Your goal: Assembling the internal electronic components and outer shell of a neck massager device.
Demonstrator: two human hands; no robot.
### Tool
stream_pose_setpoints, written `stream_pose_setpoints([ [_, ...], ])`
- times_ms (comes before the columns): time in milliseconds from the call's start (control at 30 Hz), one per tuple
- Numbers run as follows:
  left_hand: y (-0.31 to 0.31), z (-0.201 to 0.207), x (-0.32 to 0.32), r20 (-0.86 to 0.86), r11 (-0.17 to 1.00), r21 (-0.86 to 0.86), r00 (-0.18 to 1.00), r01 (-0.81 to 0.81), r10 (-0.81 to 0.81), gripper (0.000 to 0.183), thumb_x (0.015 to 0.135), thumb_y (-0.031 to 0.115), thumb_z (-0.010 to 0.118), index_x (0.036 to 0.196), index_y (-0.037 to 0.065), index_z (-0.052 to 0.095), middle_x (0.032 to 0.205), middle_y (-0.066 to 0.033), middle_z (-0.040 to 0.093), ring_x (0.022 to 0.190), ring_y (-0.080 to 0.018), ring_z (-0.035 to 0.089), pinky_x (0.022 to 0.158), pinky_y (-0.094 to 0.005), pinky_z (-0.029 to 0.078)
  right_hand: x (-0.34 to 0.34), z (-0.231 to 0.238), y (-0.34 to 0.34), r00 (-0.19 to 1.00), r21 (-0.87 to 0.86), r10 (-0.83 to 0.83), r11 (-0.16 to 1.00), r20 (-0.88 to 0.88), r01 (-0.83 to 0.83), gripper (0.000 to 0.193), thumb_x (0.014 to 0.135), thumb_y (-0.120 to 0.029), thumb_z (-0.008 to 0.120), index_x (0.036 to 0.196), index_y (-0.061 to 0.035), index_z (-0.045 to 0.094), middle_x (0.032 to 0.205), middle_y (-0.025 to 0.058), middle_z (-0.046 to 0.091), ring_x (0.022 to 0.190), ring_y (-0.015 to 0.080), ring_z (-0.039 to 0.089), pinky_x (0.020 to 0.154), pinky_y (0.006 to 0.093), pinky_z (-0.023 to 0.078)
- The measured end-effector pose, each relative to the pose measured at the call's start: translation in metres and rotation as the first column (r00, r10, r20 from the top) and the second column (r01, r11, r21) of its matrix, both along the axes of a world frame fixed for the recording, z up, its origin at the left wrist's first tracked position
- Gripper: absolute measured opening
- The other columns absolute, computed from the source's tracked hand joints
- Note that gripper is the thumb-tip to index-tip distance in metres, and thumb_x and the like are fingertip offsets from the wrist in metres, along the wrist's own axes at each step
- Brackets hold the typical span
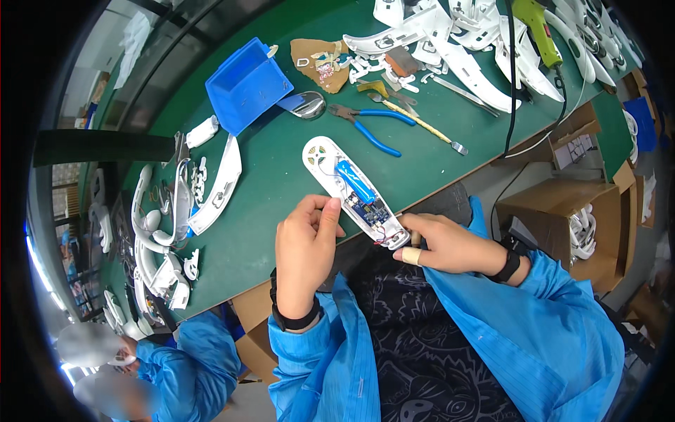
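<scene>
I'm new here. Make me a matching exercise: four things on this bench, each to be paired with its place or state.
Things:
1. white open casing
2. blue bin
3. blue-handled pliers
4. green power tool

Places or states:
A. at the far right of the bench, with a black cord
B. held at its near end by left hand and right hand
C. lying flat, just beyond the casing
D. tipped on its side, far left

Pairs: 1-B, 2-D, 3-C, 4-A
</scene>
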State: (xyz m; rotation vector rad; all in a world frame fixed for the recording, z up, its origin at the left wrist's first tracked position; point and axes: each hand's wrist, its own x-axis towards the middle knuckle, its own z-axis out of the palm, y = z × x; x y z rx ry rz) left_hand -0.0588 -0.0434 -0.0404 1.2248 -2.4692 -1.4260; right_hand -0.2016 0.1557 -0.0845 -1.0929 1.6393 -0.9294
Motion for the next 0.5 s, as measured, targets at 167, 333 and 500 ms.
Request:
stream_pose_setpoints([
  [167, -0.010, -0.005, 0.014, -0.066, 0.994, 0.108, 0.997, -0.019, 0.026, 0.038, 0.104, 0.034, 0.058, 0.103, -0.003, 0.070, 0.076, -0.0094, 0.073, 0.069, -0.0114, 0.065, 0.063, -0.0287, 0.049, 0.002, -0.006, -0.006, 0.994, -0.170, 0.056, 0.983, -0.090, -0.071, 0.029, 0.094, -0.021, 0.069, 0.114, -0.0021, 0.062, 0.093, 0.0196, 0.066, 0.081, 0.0381, 0.066, 0.070, 0.0433, 0.051],
  [333, -0.006, -0.003, 0.029, -0.407, 0.784, 0.619, 0.873, 0.046, 0.270, 0.074, 0.104, 0.061, 0.038, 0.134, -0.005, 0.053, 0.118, -0.0209, 0.068, 0.109, -0.0279, 0.066, 0.095, -0.0396, 0.053, -0.001, 0.022, -0.015, 0.978, -0.191, 0.206, 0.959, -0.042, -0.210, 0.032, 0.093, -0.023, 0.069, 0.117, -0.0016, 0.062, 0.094, 0.0178, 0.065, 0.082, 0.0370, 0.065, 0.071, 0.0432, 0.051],
  [500, -0.001, 0.001, 0.023, -0.430, 0.369, 0.898, 0.654, 0.239, 0.623, 0.085, 0.100, 0.070, 0.034, 0.147, -0.001, 0.038, 0.131, -0.0318, 0.059, 0.126, -0.0425, 0.059, 0.102, -0.0580, 0.051, 0.003, 0.029, -0.027, 0.944, -0.313, 0.316, 0.891, -0.091, -0.328, 0.032, 0.093, -0.023, 0.070, 0.115, -0.0022, 0.063, 0.090, 0.0157, 0.063, 0.079, 0.0366, 0.063, 0.069, 0.0433, 0.050],
])
